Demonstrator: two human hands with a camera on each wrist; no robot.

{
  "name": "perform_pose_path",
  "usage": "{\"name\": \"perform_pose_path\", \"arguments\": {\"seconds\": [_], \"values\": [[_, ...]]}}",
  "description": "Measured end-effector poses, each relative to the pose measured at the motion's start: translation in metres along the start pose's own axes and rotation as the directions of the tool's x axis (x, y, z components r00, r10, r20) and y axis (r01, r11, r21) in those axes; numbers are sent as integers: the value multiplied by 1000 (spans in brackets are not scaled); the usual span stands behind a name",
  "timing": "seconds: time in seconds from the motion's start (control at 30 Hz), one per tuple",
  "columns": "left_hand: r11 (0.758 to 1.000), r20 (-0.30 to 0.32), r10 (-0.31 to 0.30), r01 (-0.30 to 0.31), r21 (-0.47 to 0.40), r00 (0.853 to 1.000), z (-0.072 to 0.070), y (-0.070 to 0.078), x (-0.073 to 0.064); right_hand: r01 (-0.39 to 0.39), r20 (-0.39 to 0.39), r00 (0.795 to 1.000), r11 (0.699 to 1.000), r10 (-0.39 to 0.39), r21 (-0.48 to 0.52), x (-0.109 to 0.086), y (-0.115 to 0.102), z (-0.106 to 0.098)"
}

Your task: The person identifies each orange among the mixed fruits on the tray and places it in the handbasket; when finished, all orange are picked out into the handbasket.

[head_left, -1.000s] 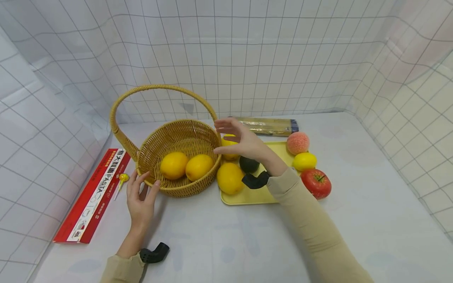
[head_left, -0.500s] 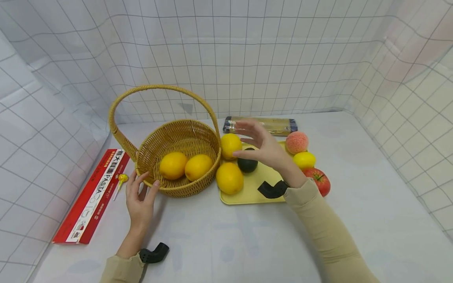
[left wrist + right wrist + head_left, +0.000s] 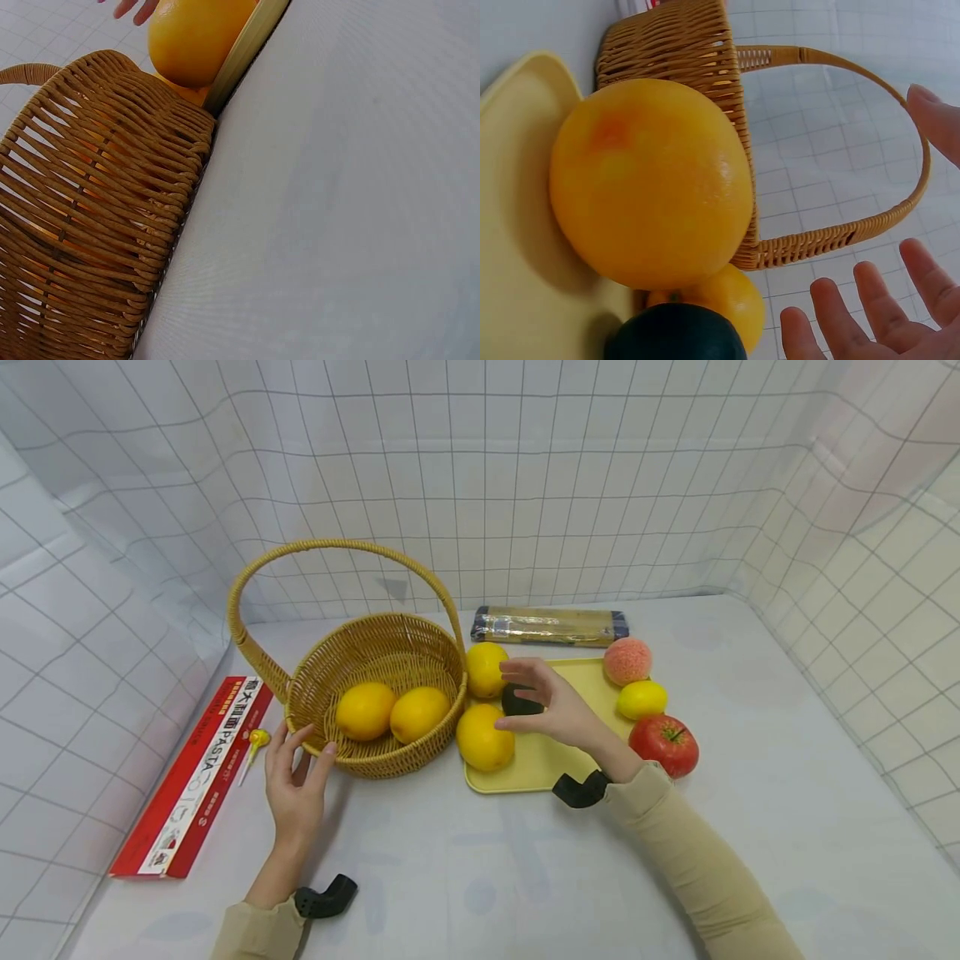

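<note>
My left hand (image 3: 296,793) touches the near left rim of a wicker basket (image 3: 405,764), its thumb and fingers spread. Two yellow-orange fruits (image 3: 365,710) lie inside the basket. My right hand (image 3: 558,710) hovers with parted fingers above the yellow tray (image 3: 551,768), holding nothing. Just left of it, a large yellow-orange fruit (image 3: 483,739) sits on the tray beside the basket, with another such fruit (image 3: 486,668) behind. A dark green fruit (image 3: 676,336) lies near them, partly hidden by the right hand in the head view.
Along the tray's right side are a pink fuzzy ball-like fruit (image 3: 627,661), a lemon (image 3: 642,700) and a red fruit with a green stem (image 3: 664,745). A golden packet (image 3: 551,627) lies behind. Left of the basket are a red pasta box (image 3: 191,777) and a yellow lollipop (image 3: 258,739).
My right hand has drawn back rightward from the basket's edge, then come lower and nearer over the tray. The left hand has stayed at the rim.
</note>
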State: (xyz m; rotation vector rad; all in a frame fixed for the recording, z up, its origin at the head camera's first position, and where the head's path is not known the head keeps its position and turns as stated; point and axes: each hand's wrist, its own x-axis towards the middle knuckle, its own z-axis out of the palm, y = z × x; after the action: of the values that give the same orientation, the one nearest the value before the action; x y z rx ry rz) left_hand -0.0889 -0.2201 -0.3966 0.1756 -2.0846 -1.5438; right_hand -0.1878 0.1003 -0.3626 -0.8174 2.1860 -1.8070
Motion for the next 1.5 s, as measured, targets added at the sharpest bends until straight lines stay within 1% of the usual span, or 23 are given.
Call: {"name": "perform_pose_path", "arguments": {"seconds": [0.23,0.47,0.67,0.9,1.0,1.23,1.37,1.5], "values": [[1000,1,8,-8,-4,1000,0,0,0,-21,13,1000,1000,21,-7,-5,14,7],[999,6,28,-28,-15,1000,1,0,0,-17,43,999,999,18,-29,-9,24,12],[1000,5,16,-16,-6,1000,1,0,0,1,60,998,998,2,-61,-12,29,16],[1000,6,13,-13,-8,1000,1,0,0,-7,79,997,999,10,-46,-14,31,19],[1000,4,16,-16,-6,1000,1,-1,0,-19,76,997,999,23,-51,-14,30,20],[1000,0,13,-13,-5,1000,1,-1,0,-35,81,996,994,44,-108,-18,3,25],[1000,2,16,-16,-7,1000,0,-1,0,-56,76,995,990,67,-133,-19,-1,27],[1000,3,21,-21,-5,1000,0,-1,0,-60,65,995,986,70,-154,-20,1,29]]}}
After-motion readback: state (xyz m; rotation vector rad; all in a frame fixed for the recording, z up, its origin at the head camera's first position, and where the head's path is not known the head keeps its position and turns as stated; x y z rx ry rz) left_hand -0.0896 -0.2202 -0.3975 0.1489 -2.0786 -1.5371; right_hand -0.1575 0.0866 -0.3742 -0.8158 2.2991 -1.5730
